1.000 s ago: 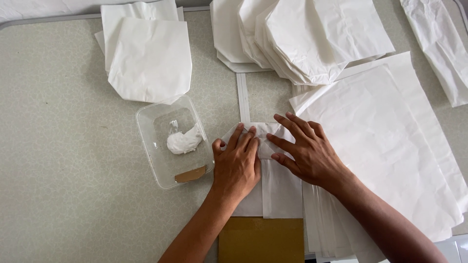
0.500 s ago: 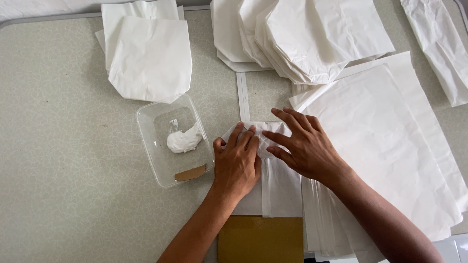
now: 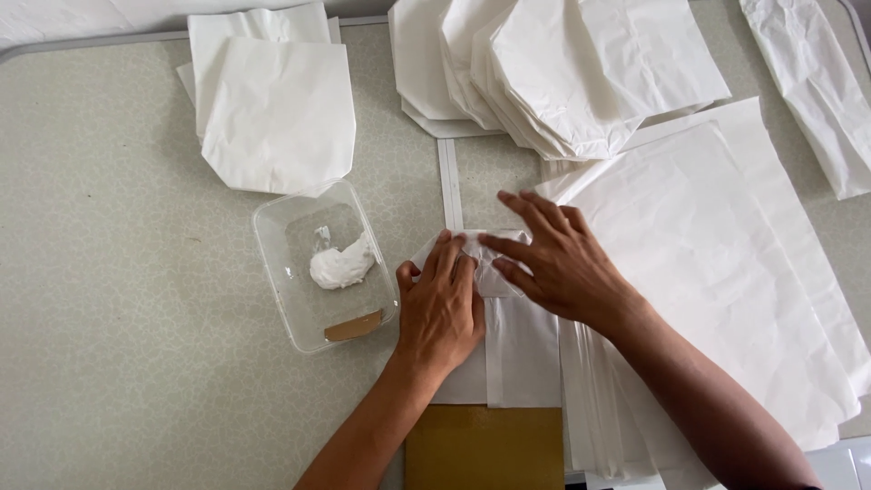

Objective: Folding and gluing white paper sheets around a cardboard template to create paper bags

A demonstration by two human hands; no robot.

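A folded white paper bag (image 3: 522,354) lies flat at the centre of the table, its lower end over a brown cardboard piece (image 3: 485,449). My left hand (image 3: 442,308) presses flat on the bag's left side, fingers together and pointing away from me. My right hand (image 3: 553,259) rests on the bag's folded top end, fingers spread and pointing left. Neither hand grips anything. Just left of my left hand stands a clear plastic tub (image 3: 281,227) with a lump of white paste (image 3: 340,266) and a small brown spreader (image 3: 354,326) in it.
A stack of flat white paper sheets (image 3: 726,263) lies to the right. Finished white bags are piled at the back centre (image 3: 562,73) and back left (image 3: 272,109). More white paper (image 3: 812,86) lies at the far right. A narrow paper strip (image 3: 450,191) runs up the middle.
My right hand has lifted slightly and shifted to the right and away, with its fingers spreading over the bag's top fold. My left hand stays pressed on the bag.
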